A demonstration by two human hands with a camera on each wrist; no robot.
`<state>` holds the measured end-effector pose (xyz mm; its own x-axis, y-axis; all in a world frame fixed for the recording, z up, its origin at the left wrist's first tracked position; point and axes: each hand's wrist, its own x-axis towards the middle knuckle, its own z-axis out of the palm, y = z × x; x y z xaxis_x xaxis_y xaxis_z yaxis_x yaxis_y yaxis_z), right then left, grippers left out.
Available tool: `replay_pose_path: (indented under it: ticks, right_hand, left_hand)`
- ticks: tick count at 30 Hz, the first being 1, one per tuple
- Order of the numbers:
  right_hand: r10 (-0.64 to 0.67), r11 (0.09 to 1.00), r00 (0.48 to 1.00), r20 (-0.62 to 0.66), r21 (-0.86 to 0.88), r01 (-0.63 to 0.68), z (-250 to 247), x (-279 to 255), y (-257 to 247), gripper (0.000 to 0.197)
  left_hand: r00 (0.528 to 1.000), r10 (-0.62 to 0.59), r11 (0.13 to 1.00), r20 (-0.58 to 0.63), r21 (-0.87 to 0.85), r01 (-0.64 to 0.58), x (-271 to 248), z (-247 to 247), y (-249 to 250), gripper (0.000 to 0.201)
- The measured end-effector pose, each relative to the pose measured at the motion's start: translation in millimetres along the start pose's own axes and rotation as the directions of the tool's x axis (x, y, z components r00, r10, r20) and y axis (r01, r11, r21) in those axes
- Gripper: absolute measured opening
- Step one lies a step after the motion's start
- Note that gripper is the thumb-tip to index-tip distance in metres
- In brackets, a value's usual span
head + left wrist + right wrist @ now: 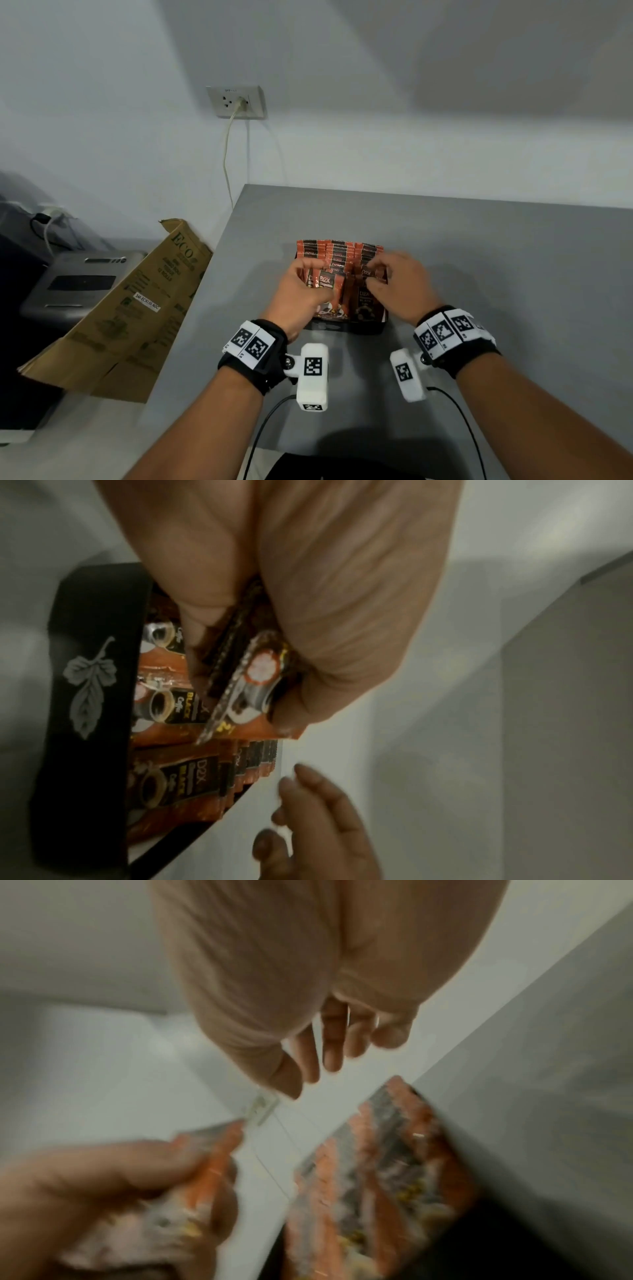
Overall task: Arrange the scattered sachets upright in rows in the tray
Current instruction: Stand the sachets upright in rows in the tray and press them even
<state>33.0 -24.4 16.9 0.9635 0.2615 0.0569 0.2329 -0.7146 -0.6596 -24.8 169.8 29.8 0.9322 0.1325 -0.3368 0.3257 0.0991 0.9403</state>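
Observation:
A black tray (346, 328) with a leaf print (89, 696) stands on the grey table. Orange-and-black coffee sachets (337, 253) stand upright in it in rows (185, 785). My left hand (301, 291) hovers over the tray's front left and grips a small bundle of sachets (330, 291) between thumb and fingers (253, 680). My right hand (394, 284) is over the right row, its fingers (332, 1042) loosely extended and holding nothing. Whether they touch the sachet tops is blurred. The tray's floor is hidden.
The grey table (496, 274) stretches to the right and front of the tray, and its left edge runs just left of the tray. Past that edge leans a cardboard box (130, 308) beside a grey device (78, 281). A wall socket (236, 101) with a cord is behind.

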Motion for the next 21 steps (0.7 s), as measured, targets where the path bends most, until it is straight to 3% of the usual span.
replay_pose_path:
  ticks: [3,5,8,11,15,21]
  right_hand:
    - [-0.066,0.967,0.987,0.147,0.255,0.026,-11.2,-3.2,-25.4,0.024]
    - [-0.102,0.968,0.977,0.185,0.244,0.055,-14.0,-2.6,-29.2,0.019]
    - [-0.020,0.977,0.992,0.121,0.214,-0.006,-21.1,3.5,-19.6,0.017]
    - [0.053,0.994,0.986,0.156,0.084,-0.067,-20.2,5.8,-6.4,0.020]
    - [0.112,0.990,0.948,0.297,-0.114,-0.081,-4.0,7.1,5.0,0.022]
    - [0.097,0.960,0.957,0.272,-0.280,-0.018,11.0,5.5,3.7,0.022]
  left_hand:
    - [0.997,0.031,0.999,0.069,0.036,-0.034,1.0,12.8,1.6,0.063]
    - [0.996,0.040,0.997,0.078,0.057,-0.045,2.2,18.4,1.7,0.064]
    - [0.999,0.031,0.999,0.005,0.022,-0.031,6.3,16.4,3.7,0.055]
    - [0.994,-0.035,0.997,-0.105,-0.076,0.027,10.8,6.2,7.7,0.035]
    - [0.988,-0.080,0.985,-0.131,-0.160,0.058,11.1,-2.4,8.7,0.044]
    - [0.986,-0.059,0.995,-0.155,-0.088,0.046,12.0,-6.0,3.3,0.039]
